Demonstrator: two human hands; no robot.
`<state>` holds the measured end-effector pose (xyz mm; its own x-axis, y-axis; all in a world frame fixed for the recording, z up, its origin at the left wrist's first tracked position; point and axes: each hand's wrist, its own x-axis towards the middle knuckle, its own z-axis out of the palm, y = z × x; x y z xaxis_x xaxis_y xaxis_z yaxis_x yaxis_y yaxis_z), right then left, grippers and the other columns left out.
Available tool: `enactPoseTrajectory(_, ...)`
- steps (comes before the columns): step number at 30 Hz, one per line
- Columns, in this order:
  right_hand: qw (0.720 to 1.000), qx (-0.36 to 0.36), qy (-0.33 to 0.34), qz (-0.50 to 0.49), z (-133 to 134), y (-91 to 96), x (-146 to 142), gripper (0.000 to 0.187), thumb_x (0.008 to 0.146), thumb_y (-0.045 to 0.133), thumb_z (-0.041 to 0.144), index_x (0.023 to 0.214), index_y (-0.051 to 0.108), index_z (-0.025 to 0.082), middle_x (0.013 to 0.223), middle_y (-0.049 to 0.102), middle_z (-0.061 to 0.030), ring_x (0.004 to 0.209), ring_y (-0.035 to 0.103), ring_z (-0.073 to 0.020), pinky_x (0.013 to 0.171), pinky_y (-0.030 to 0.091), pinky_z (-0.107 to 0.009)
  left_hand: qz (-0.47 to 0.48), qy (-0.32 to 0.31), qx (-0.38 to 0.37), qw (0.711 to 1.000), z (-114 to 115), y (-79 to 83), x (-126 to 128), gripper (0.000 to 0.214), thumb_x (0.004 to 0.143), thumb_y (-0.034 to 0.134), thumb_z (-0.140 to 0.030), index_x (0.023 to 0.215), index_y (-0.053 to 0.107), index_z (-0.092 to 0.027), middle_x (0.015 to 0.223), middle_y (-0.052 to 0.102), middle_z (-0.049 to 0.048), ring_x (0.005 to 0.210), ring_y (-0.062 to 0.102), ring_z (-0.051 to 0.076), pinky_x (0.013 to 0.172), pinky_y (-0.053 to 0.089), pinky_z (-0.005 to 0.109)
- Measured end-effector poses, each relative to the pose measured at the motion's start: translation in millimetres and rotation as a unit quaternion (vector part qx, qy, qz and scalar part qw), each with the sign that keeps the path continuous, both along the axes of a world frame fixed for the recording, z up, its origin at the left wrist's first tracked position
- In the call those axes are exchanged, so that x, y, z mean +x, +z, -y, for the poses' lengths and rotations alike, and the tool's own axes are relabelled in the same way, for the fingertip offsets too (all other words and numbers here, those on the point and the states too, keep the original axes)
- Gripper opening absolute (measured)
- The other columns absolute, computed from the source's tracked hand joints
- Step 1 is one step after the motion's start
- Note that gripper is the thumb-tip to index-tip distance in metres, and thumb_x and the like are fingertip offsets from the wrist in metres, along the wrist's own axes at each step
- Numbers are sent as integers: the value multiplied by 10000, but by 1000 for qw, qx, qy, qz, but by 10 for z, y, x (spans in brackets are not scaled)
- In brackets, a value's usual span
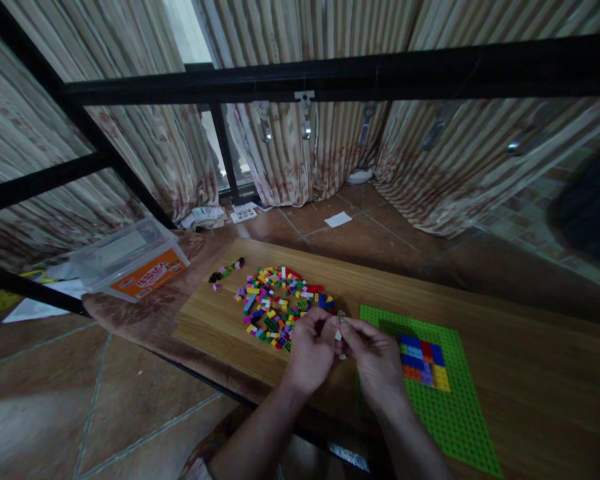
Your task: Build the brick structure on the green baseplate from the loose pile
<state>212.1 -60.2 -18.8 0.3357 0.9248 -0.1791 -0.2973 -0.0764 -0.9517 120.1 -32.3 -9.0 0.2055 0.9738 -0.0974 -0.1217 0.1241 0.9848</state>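
My left hand (311,350) and my right hand (379,357) meet over the wooden board, fingertips pinched together. Between them is a small white toy brick (339,334), partly covered by the fingers, and both hands grip it. Just left of my hands spreads a pile of small coloured toy bricks (273,303). To the right lies a green baseplate (465,400), its upper left partly behind my right hand. On it sits a block of joined bricks (425,363) in blue, red, orange, purple and yellow.
A few black, green and pink pieces (225,270) lie near the wooden board's (205,320) left end. Beyond stands a clear plastic box (125,250) with an orange label. A black metal frame (330,81) crosses before striped curtains (290,153). White paper (338,219) lies on the tiled floor.
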Motion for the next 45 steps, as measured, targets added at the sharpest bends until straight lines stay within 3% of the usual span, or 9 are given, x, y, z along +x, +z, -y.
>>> enactPoseTrajectory(9,999,-21,-31,6,11,14,17,276,650,757,433,746,725,176,537,611,-1,482,520,-131,477,429,-254,-51,40,33,997,-38,-47,-31,224,858,509,-337,721,521,-159,567,482,-46,512,442,85,499,357,198)
enactPoseTrajectory(13,998,-29,-48,-38,-3,16,27,331,618,791,421,813,718,164,598,646,-6,502,557,-121,511,481,-258,-161,90,83,979,-179,-17,-190,228,871,491,-333,754,562,-151,608,488,-38,560,432,91,537,336,204)
enactPoseTrajectory(15,997,-35,-53,-52,-11,16,30,359,607,799,425,833,705,162,648,669,-17,529,593,-130,531,512,-268,-265,91,113,953,-257,-1,-285,240,888,467,-320,756,579,-153,631,525,-22,579,464,100,568,340,215)
enactPoseTrajectory(20,999,1,-39,-31,1,34,65,351,623,795,381,893,671,194,646,639,20,555,627,-140,530,545,-271,-506,71,173,842,-413,-27,-486,215,889,456,-255,791,624,-162,773,636,45,701,579,145,662,378,243)
enactPoseTrajectory(23,999,33,-25,6,49,92,111,315,683,752,366,946,676,208,657,628,27,571,631,-137,547,550,-268,-580,72,170,793,-473,-71,-567,214,884,451,-250,891,647,-164,855,667,80,782,621,186,699,406,263)
enactPoseTrajectory(28,993,35,-42,102,274,194,348,223,745,697,379,879,671,202,745,674,-11,673,655,-167,609,554,-289,-638,40,163,752,-554,-111,-647,276,875,431,-235,1003,660,-153,913,688,113,872,640,227,733,433,282)
enactPoseTrajectory(33,958,3,-156,242,731,114,802,236,722,712,399,820,680,187,837,711,-62,783,660,-204,732,525,-325,-660,45,172,729,-578,-43,-652,276,863,421,-234,892,687,-166,878,692,106,863,639,240,716,434,289)
enactPoseTrajectory(37,919,-49,-247,303,994,-39,993,286,711,707,443,797,675,173,779,703,-65,695,639,-198,655,497,-306,-661,58,192,723,-500,35,-546,289,865,419,-257,791,676,-149,855,681,113,827,637,237,685,432,286)
enactPoseTrajectory(45,855,-34,-252,452,859,-200,949,295,777,636,475,790,671,182,727,647,-40,631,547,-168,607,423,-280,-657,68,208,721,-479,49,-443,322,881,382,-256,787,662,-130,867,663,131,773,635,232,653,434,291)
